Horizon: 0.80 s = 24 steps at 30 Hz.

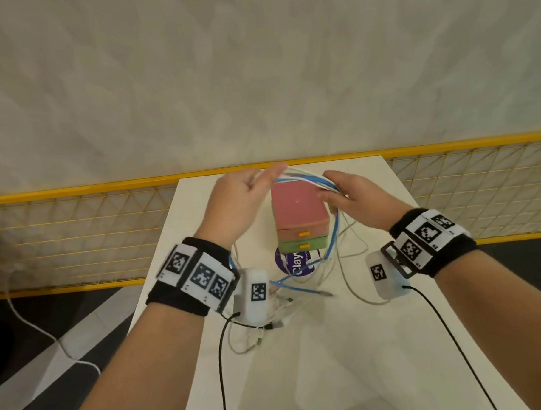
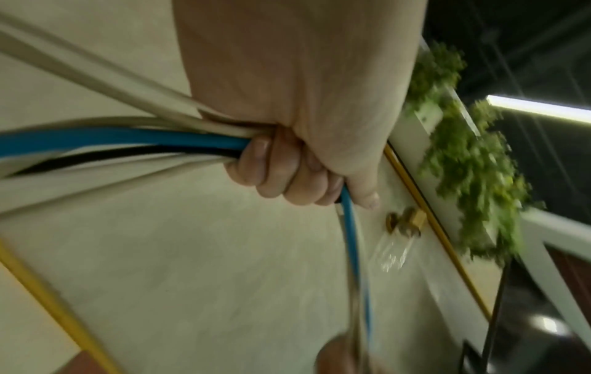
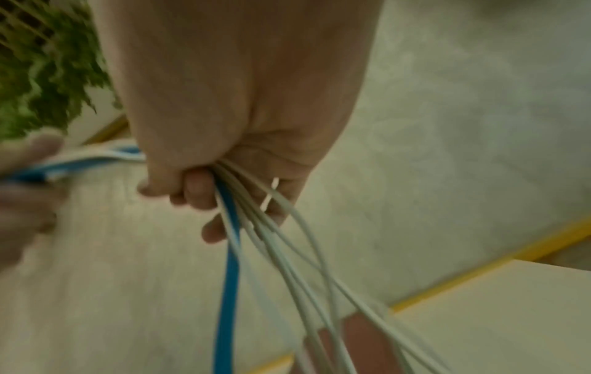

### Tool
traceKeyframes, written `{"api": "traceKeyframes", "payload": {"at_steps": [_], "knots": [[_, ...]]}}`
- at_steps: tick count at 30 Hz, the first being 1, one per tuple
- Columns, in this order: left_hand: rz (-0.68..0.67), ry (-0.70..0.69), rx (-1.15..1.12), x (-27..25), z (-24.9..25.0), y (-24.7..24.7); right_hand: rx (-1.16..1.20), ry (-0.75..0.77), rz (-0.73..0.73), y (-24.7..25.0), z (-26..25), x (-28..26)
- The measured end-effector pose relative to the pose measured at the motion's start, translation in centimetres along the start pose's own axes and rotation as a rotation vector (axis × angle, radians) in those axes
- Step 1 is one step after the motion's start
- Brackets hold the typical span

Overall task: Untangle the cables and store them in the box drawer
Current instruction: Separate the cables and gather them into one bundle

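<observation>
A bundle of white, blue and black cables is held in the air above a small drawer box with a pink top drawer and a green lower one, both with orange handles. My left hand grips the bundle at its left end; in the left wrist view the fingers curl round the cables. My right hand grips the right end, where the cables fan out below the fingers. Loose loops and plug ends hang to the white table.
A purple round label lies on the table in front of the box. A yellow railing with wire mesh runs behind the table. A white cord trails on the dark floor at the left. Green foliage shows beyond the railing.
</observation>
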<state>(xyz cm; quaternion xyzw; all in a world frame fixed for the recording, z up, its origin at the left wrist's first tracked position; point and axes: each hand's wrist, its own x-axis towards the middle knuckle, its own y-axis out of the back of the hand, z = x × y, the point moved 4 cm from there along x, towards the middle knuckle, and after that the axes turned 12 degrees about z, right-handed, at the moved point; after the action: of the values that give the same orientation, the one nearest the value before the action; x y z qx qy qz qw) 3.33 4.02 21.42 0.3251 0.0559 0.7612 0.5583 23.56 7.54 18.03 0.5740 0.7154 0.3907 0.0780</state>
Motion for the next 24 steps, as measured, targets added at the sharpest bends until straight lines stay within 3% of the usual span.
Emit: {"api": "traceKeyframes", "payload": {"at_steps": [4,13,16,20,22,24], "knots": [[0.142,0.087,-0.213,1.8,1.5,2.0,0.016,-0.068,0.012,-2.5,2.8,-2.5],[0.252,0.172,-0.426,2.0,2.1,3.8,-0.235,-0.3,-0.132,-4.4,11.7,-4.7],[0.252,0.152,-0.406,2.0,2.2,4.4,-0.373,-0.367,-0.147,-3.3,13.9,-4.9],[0.232,0.164,-0.412,1.7,2.0,4.3,-0.664,-0.416,-0.287,-2.7,15.1,-5.0],[0.198,0.157,-0.361,1.6,1.9,4.1,-0.629,-0.486,-0.378,-2.4,14.9,-5.1],[0.192,0.159,-0.348,1.5,1.9,3.9,-0.528,-0.569,-0.318,-1.9,14.6,-4.8]]}}
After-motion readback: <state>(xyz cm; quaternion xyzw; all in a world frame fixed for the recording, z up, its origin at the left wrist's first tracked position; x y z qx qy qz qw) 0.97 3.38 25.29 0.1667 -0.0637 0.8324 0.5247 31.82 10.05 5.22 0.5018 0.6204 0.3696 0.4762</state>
